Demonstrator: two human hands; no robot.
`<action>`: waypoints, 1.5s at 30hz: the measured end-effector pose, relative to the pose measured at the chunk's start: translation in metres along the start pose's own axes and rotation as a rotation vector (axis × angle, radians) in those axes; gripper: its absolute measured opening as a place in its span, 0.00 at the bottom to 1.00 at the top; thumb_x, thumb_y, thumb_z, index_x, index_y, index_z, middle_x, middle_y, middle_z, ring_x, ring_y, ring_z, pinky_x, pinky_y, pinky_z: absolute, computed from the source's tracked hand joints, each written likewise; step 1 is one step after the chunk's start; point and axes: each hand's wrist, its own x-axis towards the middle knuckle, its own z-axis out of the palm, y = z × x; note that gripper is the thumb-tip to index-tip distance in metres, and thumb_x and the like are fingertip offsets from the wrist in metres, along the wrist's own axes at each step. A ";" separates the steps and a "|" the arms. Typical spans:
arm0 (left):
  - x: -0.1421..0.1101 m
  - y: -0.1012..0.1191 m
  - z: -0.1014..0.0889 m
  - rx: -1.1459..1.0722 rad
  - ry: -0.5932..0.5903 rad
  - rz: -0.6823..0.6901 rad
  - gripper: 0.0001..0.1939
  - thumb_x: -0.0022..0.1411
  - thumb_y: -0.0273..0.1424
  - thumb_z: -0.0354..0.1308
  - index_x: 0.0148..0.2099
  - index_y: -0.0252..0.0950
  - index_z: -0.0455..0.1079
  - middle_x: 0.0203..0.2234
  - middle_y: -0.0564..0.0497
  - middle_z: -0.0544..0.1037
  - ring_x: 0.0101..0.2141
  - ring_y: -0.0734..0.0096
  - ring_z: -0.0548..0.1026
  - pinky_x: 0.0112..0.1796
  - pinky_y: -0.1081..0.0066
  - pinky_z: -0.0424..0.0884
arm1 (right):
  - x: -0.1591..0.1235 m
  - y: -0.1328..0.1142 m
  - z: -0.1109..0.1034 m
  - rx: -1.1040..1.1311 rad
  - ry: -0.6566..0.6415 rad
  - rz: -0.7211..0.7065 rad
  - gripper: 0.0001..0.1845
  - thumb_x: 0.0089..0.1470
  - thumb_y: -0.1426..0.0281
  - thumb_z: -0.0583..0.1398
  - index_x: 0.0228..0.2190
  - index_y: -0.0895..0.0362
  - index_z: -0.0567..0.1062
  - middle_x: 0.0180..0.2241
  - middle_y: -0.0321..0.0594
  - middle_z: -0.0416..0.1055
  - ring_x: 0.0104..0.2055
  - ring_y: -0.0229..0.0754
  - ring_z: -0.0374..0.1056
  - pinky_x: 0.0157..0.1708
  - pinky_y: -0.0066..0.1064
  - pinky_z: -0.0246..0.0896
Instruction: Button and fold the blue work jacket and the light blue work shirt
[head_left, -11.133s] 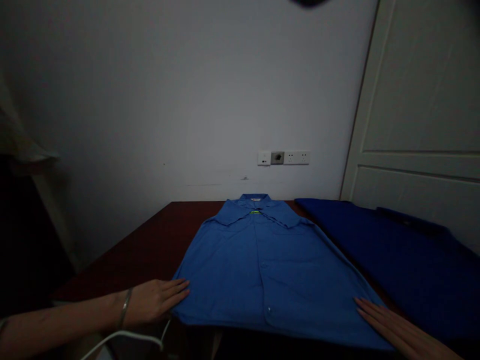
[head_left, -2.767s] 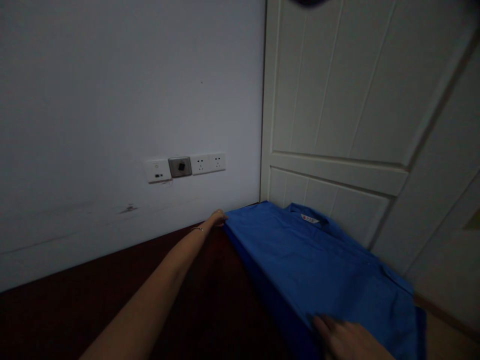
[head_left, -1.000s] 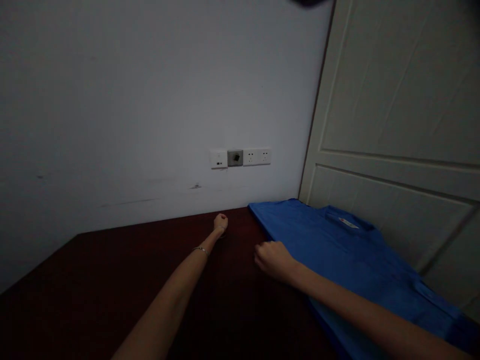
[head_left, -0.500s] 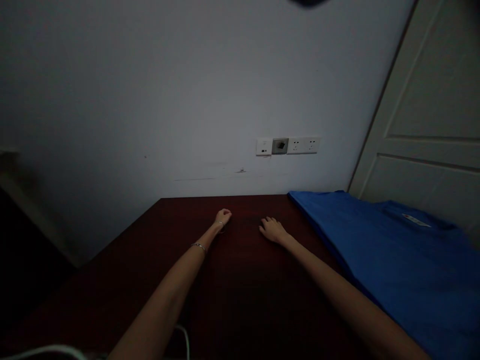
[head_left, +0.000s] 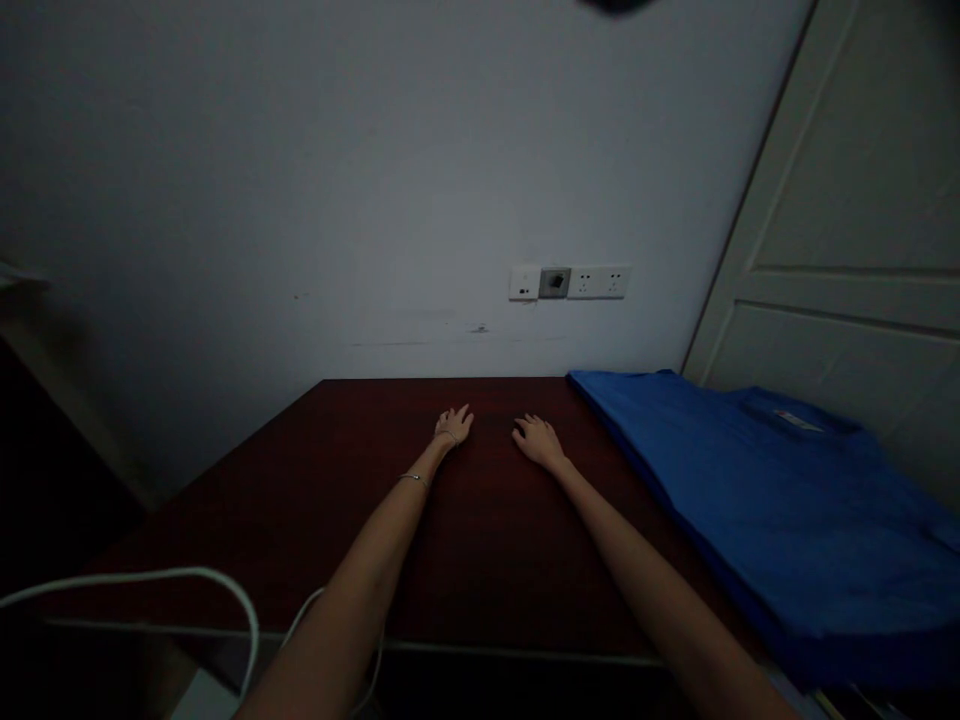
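Both arms reach out over the dark red tabletop (head_left: pixel 480 540). My left hand (head_left: pixel 454 424) lies near the table's far middle, palm down, fingers spread, with nothing in it. To its right, my right hand (head_left: pixel 537 440) rests on the same surface, its fingers apart and holding nothing. A folded light blue shirt (head_left: pixel 735 480) lies to the right of my right hand, apart from it, with a white label at its collar. Under the shirt a darker blue garment (head_left: pixel 847 655) shows along the left and near edges.
A white cable (head_left: pixel 172 574) loops across the table's near left corner. Wall sockets (head_left: pixel 598 283) sit above the table's back edge. A pale panelled door (head_left: pixel 840 260) stands behind the garments. Something dark (head_left: pixel 45 480) stands at the far left.
The light blue shirt has gone from in front of me onto the darker garment at right. Both hands have left it; the left one's curled fingers have spread. The view has swung back left.
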 end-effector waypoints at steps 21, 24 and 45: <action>-0.019 0.006 0.004 0.372 -0.022 0.073 0.29 0.62 0.46 0.35 0.63 0.45 0.48 0.62 0.46 0.48 0.60 0.51 0.45 0.56 0.57 0.45 | 0.000 -0.004 -0.002 0.014 0.042 0.005 0.24 0.57 0.63 0.46 0.50 0.59 0.67 0.55 0.49 0.60 0.58 0.47 0.51 0.54 0.38 0.42; -0.020 0.006 0.004 0.421 -0.009 0.072 0.29 0.62 0.47 0.34 0.63 0.46 0.48 0.62 0.46 0.49 0.60 0.52 0.47 0.55 0.57 0.46 | -0.001 -0.004 -0.003 0.011 0.045 0.023 0.23 0.57 0.64 0.46 0.50 0.58 0.67 0.55 0.48 0.60 0.58 0.47 0.51 0.54 0.39 0.42; -0.019 0.003 0.006 0.484 0.071 0.116 0.28 0.62 0.47 0.35 0.62 0.46 0.51 0.60 0.44 0.54 0.58 0.51 0.52 0.53 0.56 0.52 | 0.000 -0.004 -0.001 0.023 0.054 0.009 0.23 0.57 0.65 0.46 0.50 0.58 0.67 0.55 0.49 0.59 0.58 0.48 0.50 0.54 0.41 0.42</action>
